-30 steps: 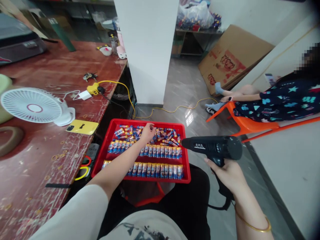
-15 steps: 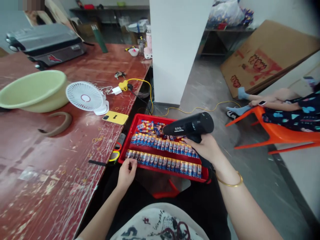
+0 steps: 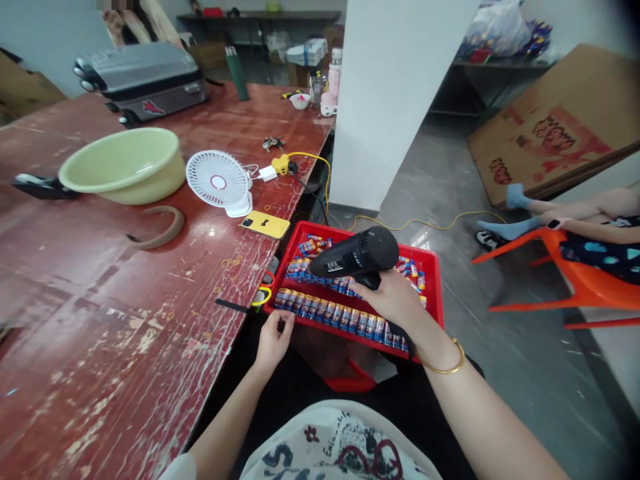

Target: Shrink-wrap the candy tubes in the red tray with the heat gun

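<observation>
My right hand (image 3: pixel 395 300) is wrapped round the handle of a black hair dryer (image 3: pixel 350 257), whose nozzle points left over a red tray (image 3: pixel 435 287). Inside the tray, small cylinders with blue and yellow wrappers stand side by side in a front row (image 3: pixel 335 315). The dryer and my hand partly cover a second row (image 3: pixel 299 269) behind it. Loose wrapped pieces (image 3: pixel 314 245) lie at the back. My left hand (image 3: pixel 275 341) has its fingers closed at the tray's front left corner, pinching the rim.
On the worn red table (image 3: pixel 150 320) at left are a yellow phone (image 3: pixel 265 224), a white fan (image 3: pixel 219 180), a green basin (image 3: pixel 125 167) and a grey suitcase (image 3: pixel 145 80). A white pillar (image 3: pixel 380 100) stands ahead. At right, a person sits on an orange chair (image 3: pixel 595 273).
The hair dryer in my right hand has moved left along the rows. My left hand stays at the tray's front left corner. The whole view has shifted, with the table now further right.
</observation>
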{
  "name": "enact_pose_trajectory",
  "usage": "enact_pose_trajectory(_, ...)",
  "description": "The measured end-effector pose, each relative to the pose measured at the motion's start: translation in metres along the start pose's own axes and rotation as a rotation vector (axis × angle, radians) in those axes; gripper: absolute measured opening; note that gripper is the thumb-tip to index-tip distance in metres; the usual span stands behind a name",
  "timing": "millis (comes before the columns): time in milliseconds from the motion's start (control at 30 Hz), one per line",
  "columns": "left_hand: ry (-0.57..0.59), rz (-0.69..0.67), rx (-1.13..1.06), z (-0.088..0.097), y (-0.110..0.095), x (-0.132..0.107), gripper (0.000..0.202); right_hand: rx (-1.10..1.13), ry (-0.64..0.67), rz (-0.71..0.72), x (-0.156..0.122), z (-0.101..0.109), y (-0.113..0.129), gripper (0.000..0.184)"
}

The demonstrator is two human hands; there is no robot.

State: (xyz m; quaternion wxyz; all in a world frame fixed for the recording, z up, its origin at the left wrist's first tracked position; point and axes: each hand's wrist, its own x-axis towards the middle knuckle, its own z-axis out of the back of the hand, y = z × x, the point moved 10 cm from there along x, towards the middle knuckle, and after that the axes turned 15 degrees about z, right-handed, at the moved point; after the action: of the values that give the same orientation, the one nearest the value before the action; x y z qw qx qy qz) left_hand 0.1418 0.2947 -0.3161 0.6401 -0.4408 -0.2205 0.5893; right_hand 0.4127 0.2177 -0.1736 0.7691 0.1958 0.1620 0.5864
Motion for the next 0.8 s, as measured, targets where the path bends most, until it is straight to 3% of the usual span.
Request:
enact_pose_trajectory(167, 0.009, 0.022, -0.007, 0.004, 0.015, 0.001, 0.031, -0.033, 0.064, -0.006, 0.004, -0.007, 0.014, 0.046)
enact_pose_trajectory(333, 0.026, 0.007, 0.014, 0.001, 0.014, 0.002, 0.031, -0.061, 0.073, -0.028, -0.006, -0.006, 0.005, 0.044)
enact_pose_trajectory(467, 0.039, 0.004, 0.035, -0.005, 0.013, 0.008, 0.032, -0.037, 0.052, -0.053, -0.022, 0.005, -0.016, 0.041)
enact_pose_trajectory(800, 0.095, 0.009, 0.085, -0.022, 0.000, 0.017, 0.036, -0.072, 0.087, -0.322, -0.071, 0.026, -0.081, 0.043)
